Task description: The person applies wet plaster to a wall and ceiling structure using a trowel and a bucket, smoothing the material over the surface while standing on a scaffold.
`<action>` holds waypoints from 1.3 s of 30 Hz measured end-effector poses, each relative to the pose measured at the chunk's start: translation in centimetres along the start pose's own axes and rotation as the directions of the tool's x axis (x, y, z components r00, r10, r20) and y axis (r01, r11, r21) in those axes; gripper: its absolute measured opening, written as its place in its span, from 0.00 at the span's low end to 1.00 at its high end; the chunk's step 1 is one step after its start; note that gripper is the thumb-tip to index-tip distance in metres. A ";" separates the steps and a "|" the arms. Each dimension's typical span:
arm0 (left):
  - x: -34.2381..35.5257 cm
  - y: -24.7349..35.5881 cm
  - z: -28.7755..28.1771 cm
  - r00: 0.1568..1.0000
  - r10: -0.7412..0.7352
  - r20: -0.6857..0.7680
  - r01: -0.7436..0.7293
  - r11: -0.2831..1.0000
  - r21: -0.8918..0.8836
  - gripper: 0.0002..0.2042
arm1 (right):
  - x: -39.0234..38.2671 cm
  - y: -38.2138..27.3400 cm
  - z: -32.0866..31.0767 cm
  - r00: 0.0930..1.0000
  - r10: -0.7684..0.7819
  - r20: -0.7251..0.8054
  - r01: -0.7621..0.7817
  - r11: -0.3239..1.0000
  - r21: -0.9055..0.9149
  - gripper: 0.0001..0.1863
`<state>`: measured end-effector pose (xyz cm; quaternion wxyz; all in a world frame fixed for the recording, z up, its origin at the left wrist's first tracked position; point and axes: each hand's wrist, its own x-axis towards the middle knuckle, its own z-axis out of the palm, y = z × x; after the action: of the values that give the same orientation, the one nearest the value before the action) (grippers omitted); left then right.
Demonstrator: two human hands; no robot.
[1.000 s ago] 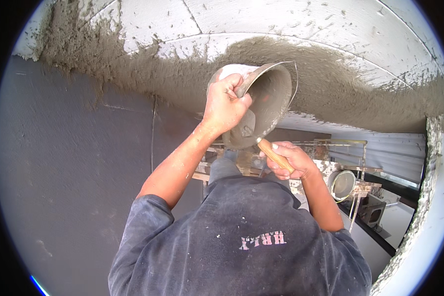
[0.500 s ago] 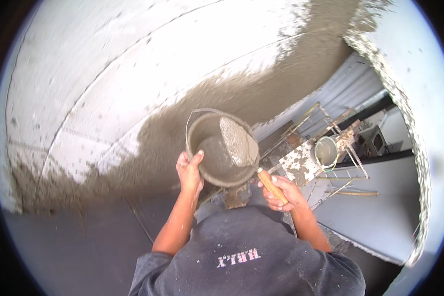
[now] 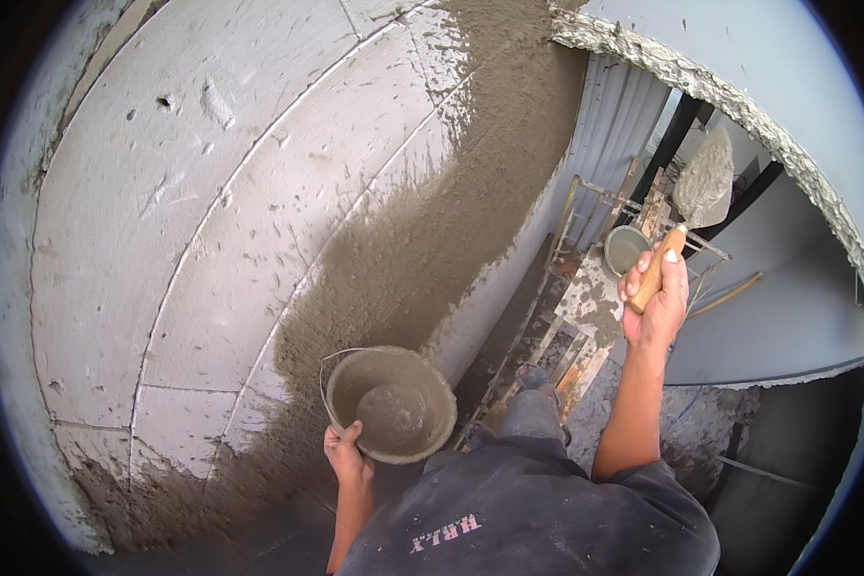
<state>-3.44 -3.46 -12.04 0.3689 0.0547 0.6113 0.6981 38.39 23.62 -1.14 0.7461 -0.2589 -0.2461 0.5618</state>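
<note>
My left hand [image 3: 349, 453] grips the near rim of a mortar-stained bucket [image 3: 432, 403], its thumb over the edge. A little wet mortar [image 3: 391, 411] lies in the bottom, and a thin wire handle leans over the far left rim. Out to the right, my right hand [image 3: 658, 293] is wrapped round the wooden handle of a trowel [image 3: 706, 182]. The trowel's blade points up and away, coated in grey mortar. Beyond the bucket stands a pale block wall [image 3: 250, 221], with a broad band of wet mortar [image 3: 413, 250] along its lower and right part.
Below on the right, a second bucket [image 3: 627, 248] sits on a splattered plank platform [image 3: 586, 302] with a metal frame. A rough-edged opening [image 3: 778, 144] borders the right side. Corrugated sheeting [image 3: 612, 120] stands behind the platform. A yellowish pole [image 3: 730, 294] leans near it.
The trowel has come out of the bucket and swung up to the right in my right hand. My left hand has lowered the bucket toward the left. The view has turned.
</note>
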 end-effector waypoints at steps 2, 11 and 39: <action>-1.3 0.2 -4.3 0.999 0.042 -0.028 -0.042 0.999 0.015 0.11 | 1.3 2.5 0.4 0.930 -0.297 -0.218 0.262 0.949 -0.177 0.09; -4.0 2.7 -9.6 0.985 0.073 -0.154 -0.070 0.997 0.024 0.12 | -6.3 22.4 24.4 0.962 0.261 0.077 -0.225 0.921 -0.318 0.15; 0.8 8.7 11.8 0.870 0.267 0.414 -0.486 0.600 0.635 0.11 | -12.5 10.5 7.9 0.242 0.721 0.650 0.940 -0.007 -0.341 0.17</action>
<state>-1.69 6.75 -1.62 0.2408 0.4209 0.7512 0.4478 22.66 14.82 -3.19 0.0337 -0.2423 -0.9660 0.0836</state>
